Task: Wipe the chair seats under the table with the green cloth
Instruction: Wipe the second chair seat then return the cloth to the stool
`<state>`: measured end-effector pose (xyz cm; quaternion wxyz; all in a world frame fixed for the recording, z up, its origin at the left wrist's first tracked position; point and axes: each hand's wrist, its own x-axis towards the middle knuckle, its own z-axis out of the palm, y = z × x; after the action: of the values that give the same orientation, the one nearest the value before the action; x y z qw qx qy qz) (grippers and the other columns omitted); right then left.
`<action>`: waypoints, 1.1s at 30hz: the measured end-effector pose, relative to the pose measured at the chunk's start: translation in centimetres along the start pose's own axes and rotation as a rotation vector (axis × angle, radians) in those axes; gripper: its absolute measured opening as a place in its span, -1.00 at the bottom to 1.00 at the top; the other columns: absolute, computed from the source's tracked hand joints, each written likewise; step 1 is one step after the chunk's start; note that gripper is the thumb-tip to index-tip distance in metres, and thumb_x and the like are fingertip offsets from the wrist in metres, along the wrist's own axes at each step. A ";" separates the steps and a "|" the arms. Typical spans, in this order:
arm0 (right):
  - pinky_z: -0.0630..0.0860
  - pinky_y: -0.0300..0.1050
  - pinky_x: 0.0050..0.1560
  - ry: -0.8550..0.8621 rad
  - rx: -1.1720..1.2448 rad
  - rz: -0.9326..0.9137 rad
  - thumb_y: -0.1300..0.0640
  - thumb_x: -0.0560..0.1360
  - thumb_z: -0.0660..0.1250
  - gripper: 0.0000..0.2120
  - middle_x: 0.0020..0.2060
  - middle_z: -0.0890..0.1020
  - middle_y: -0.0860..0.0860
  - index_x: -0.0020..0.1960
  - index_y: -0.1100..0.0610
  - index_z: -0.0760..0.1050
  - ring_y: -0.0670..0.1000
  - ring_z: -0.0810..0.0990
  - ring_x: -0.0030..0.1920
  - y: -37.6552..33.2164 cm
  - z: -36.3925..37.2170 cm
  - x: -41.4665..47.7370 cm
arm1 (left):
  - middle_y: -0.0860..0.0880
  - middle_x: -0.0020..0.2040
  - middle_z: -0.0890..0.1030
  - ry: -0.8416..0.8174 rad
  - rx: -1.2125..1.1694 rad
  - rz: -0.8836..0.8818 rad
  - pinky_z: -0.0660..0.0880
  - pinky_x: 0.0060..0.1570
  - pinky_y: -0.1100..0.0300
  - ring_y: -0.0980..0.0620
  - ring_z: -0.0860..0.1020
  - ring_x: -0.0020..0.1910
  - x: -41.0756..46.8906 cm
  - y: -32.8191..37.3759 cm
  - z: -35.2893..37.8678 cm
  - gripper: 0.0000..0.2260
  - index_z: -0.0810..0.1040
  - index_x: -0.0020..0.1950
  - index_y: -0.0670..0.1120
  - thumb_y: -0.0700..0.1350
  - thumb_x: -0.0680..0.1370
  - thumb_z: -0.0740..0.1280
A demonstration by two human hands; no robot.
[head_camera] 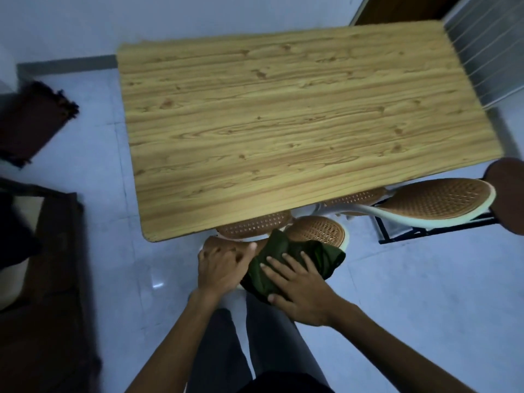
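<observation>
A dark green cloth [286, 262] lies bunched on a brown woven chair seat [317, 229] that sticks out from under the near edge of the wooden table [283, 123]. My right hand [297, 290] presses flat on the cloth, fingers spread. My left hand [221, 265] grips the brown edge of the chair [221, 243] just left of the cloth. More woven seats show under the table edge [255, 224], and one chair [436, 201] is swung out to the right.
A dark brown mat [31, 120] lies on the pale tiled floor at the left. Dark furniture [48, 279] fills the lower left. A white wire rack [487, 52] stands at the back right. My legs are below the hands.
</observation>
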<state>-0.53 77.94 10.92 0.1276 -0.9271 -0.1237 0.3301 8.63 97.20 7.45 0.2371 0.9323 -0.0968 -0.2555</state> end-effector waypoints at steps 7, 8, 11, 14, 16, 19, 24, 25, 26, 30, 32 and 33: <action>0.40 0.13 0.34 0.940 0.722 0.637 -0.14 0.48 0.41 -0.43 0.31 0.50 0.05 0.38 0.12 0.42 0.06 0.43 0.35 1.3 1.2 -2.6 | 0.04 -0.02 0.73 -0.586 -0.548 -0.251 0.56 0.19 0.04 0.05 0.66 0.01 3.5 5.5 0.4 -0.46 0.72 -0.03 0.07 0.48 0.33 0.33; 0.41 0.15 0.34 0.973 0.898 0.855 -0.20 0.43 0.46 -0.27 0.36 0.45 0.07 0.45 0.12 0.32 0.08 0.42 0.36 1.6 1.5 -3.0 | 0.05 -0.08 0.72 -0.558 -0.512 -0.243 0.57 0.08 0.12 0.07 0.66 -0.05 3.5 5.9 0.6 -0.55 0.71 -0.11 0.04 0.40 0.36 0.39; 0.53 0.06 0.26 0.772 1.685 0.770 -0.08 0.38 0.55 -0.20 0.39 0.49 0.04 0.50 0.08 0.27 0.07 0.52 0.32 1.5 3.0 -3.0 | 0.00 -0.08 0.66 -0.457 -0.400 -0.204 0.54 -0.06 0.16 0.06 0.60 -0.10 3.6 6.4 1.0 -0.75 0.60 -0.06 -0.04 0.13 0.45 0.47; 0.62 -0.02 0.12 0.745 1.909 0.540 0.13 0.48 0.48 -0.64 0.15 0.69 0.04 0.26 0.08 0.55 0.07 0.66 0.16 0.2 3.3 -2.4 | -0.09 0.05 0.66 -0.456 -0.445 -0.235 0.56 0.16 -0.02 -0.07 0.63 0.02 3.9 7.0 -0.2 -0.74 0.57 0.08 -0.07 -0.02 0.46 0.47; 0.62 0.00 0.14 0.794 1.867 0.570 0.04 0.49 0.47 -0.68 0.09 0.72 0.00 0.22 0.08 0.59 0.04 0.68 0.13 -0.3 3.9 -1.9 | -0.14 0.05 0.69 -0.497 -0.529 -0.266 0.57 0.17 -0.03 -0.11 0.65 0.01 3.7 8.1 -1.3 -0.85 0.60 0.03 -0.05 -0.08 0.48 0.45; 0.62 -0.24 -0.09 0.823 1.612 0.734 -0.21 0.47 0.41 -0.65 -0.09 0.73 -0.05 0.05 0.05 0.62 -0.08 0.70 -0.05 -0.9 3.9 -1.8 | -0.16 0.02 0.72 -0.534 -0.591 -0.249 0.58 0.15 -0.01 -0.14 0.68 0.00 3.2 9.9 -2.3 -0.81 0.66 0.06 -0.09 -0.04 0.51 0.42; 0.43 -0.35 -0.36 1.104 1.478 0.914 -0.10 0.57 0.30 -0.66 -0.32 0.62 0.07 -0.20 0.15 0.50 0.01 0.61 -0.26 -0.3 3.4 -5.2 | -0.09 0.26 0.62 -0.322 -0.486 0.005 0.47 0.32 -0.16 -0.11 0.58 0.24 2.6 13.3 -0.3 -0.39 0.54 0.33 -0.02 0.36 0.47 0.25; 0.43 -0.36 -0.36 1.165 1.471 0.927 -0.04 0.59 0.29 -0.70 -0.33 0.60 0.06 -0.20 0.14 0.48 -0.01 0.59 -0.27 0.5 3.2 -6.5 | -0.07 0.32 0.59 -0.297 -0.469 0.061 0.44 0.36 -0.16 -0.09 0.54 0.30 2.5 14.6 0.7 -0.35 0.50 0.38 0.00 0.40 0.46 0.21; 0.43 -0.35 -0.36 1.218 1.448 0.940 -0.03 0.60 0.27 -0.72 -0.33 0.59 0.05 -0.18 0.14 0.46 -0.03 0.59 -0.27 1.5 2.9 -7.9 | -0.06 0.35 0.56 -0.282 -0.450 0.117 0.41 0.39 -0.15 -0.08 0.51 0.34 2.3 16.5 1.4 -0.33 0.47 0.41 0.00 0.40 0.46 0.18; 0.54 -0.15 -0.30 1.352 1.324 1.014 -0.11 0.60 0.20 -0.69 -0.35 0.61 0.01 -0.15 0.11 0.43 -0.08 0.61 -0.30 7.1 2.1 -14.4 | 0.01 0.32 0.56 -0.273 -0.428 0.337 0.41 0.36 0.05 -0.01 0.51 0.33 -0.5 26.7 3.3 -0.54 0.50 0.38 -0.01 0.21 0.61 0.17; 0.54 -0.06 -0.29 1.410 1.282 1.041 -0.09 0.61 0.19 -0.68 -0.36 0.60 0.03 -0.18 0.12 0.40 -0.07 0.60 -0.32 10.5 1.6 -18.2 | 0.06 0.25 0.54 -0.266 -0.426 0.408 0.34 0.27 0.25 0.03 0.49 0.30 -1.3 31.4 5.4 -0.65 0.49 0.39 -0.05 0.04 0.66 0.17; 0.54 -0.02 -0.29 1.435 1.252 1.059 -0.09 0.62 0.19 -0.67 -0.36 0.60 0.06 -0.18 0.13 0.39 -0.06 0.60 -0.33 12.4 1.4 -20.3 | 0.05 0.23 0.54 -0.264 -0.435 0.435 0.32 0.24 0.29 0.03 0.49 0.29 -1.7 34.0 6.6 -0.66 0.49 0.38 -0.07 0.00 0.66 0.16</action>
<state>-14.84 60.21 17.72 0.4611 -0.6102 0.5847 -0.2704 1.72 65.63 19.89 0.4650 0.7762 -0.2666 -0.3319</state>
